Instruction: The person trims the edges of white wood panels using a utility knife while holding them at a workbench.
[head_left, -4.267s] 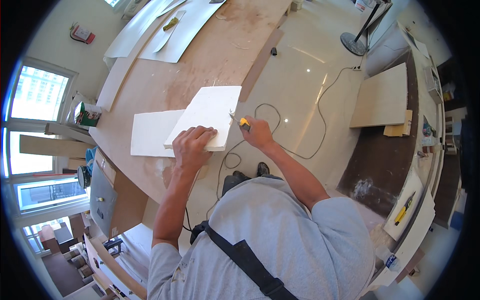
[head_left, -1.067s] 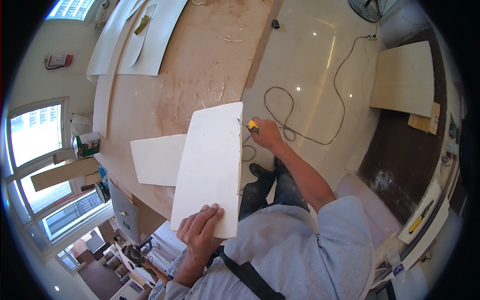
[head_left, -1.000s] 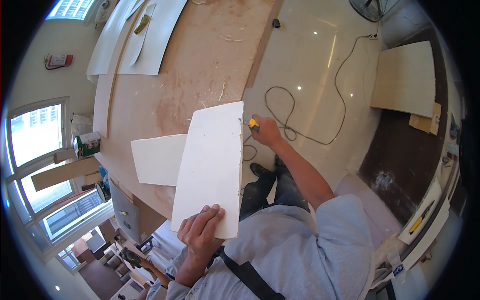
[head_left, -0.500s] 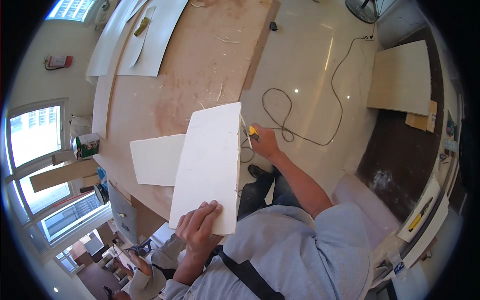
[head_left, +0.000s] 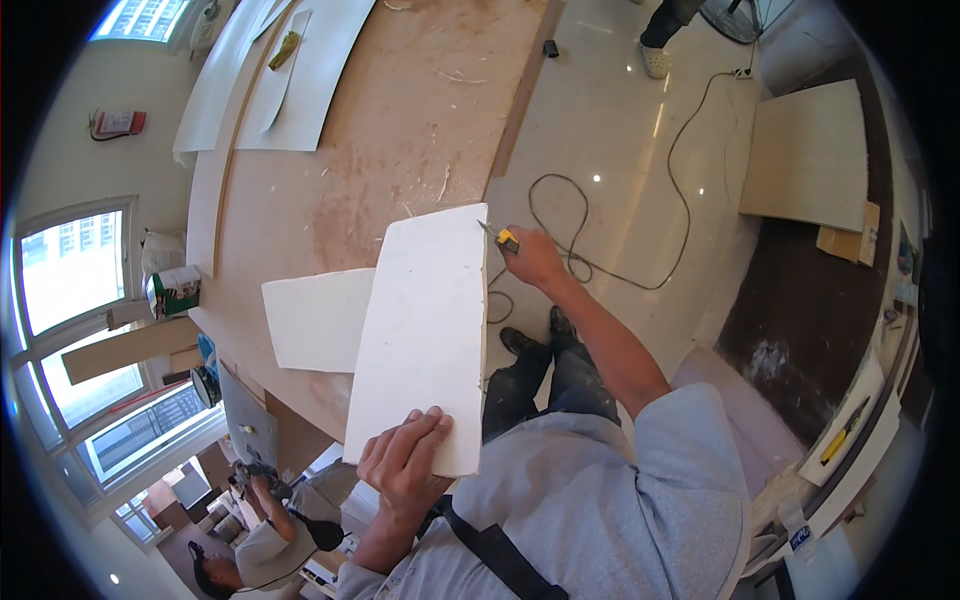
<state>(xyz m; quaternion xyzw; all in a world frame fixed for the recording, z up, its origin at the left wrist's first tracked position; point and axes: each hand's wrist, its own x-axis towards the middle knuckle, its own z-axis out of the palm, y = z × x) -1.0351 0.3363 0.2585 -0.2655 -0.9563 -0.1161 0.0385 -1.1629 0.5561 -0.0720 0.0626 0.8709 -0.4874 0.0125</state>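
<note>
— Start with the containers.

— One pail [head_left: 174, 290], green and white, just left of the brown table [head_left: 400, 110]. Cannot make out the contents.

— Now count the boards and the knives.

— Two white boards around the near end of the table. On top, the upper board [head_left: 420, 330], far end over the table, near end close to the grey shirt [head_left: 590, 490]. Partly beneath, the lower board [head_left: 318, 318], flat on the tabletop. Two knives too, both yellow and black: a cutting knife [head_left: 508, 241] in hand, a second knife [head_left: 834, 444] on a pale panel [head_left: 868, 378] at far right.

— And people nearby?

— One co-worker [head_left: 275, 545] at lower left; at the top, one light shoe [head_left: 655, 62] below a dark trouser leg [head_left: 672, 22].

— Describe the hands.

— Left hand [head_left: 405, 460]: low, just in front of the body, bent fingers close together across the upper board's near end. Thumb out of sight, so cannot tell a clamp from a press. Right hand [head_left: 535, 258]: farther out, at the end of a slanting forearm, closed around the knife handle. Blade toward the board's far right corner; cannot tell about contact.
</note>
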